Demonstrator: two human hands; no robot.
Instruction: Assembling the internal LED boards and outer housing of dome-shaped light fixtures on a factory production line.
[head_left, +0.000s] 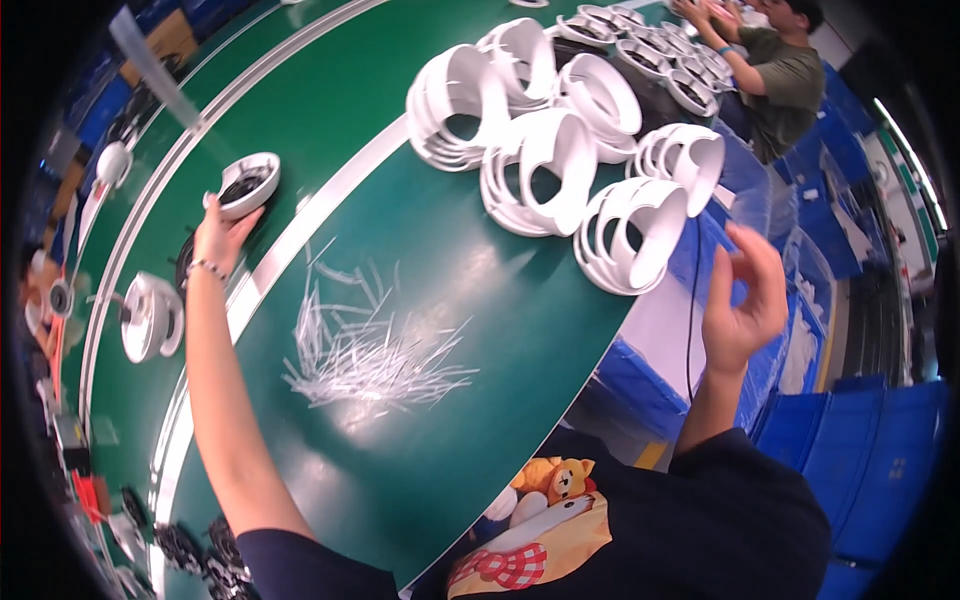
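Out over the green conveyor belt [300, 95], my left hand [228, 238] grips a white round housing [265, 178] by its near edge. Black parts show inside its rim. A beaded band circles that wrist. My right hand [745, 295] is raised to the right of the table, fingers loosely curled with a gap to the thumb; I see nothing in it. Stacks of white curved ring covers [540, 170] with round side openings stand on the table nearby. Between my arms lies a loose pile of thin translucent strips [375, 365].
Another white housing [150, 318] sits on the belt left of my forearm. Black parts [200, 550] lie at the lower left. Blue-lined bins [650, 375] flank the table's right edge, with a black cable [693, 310] hanging there. A co-worker [785, 80] handles things beside several round housings [665, 55].
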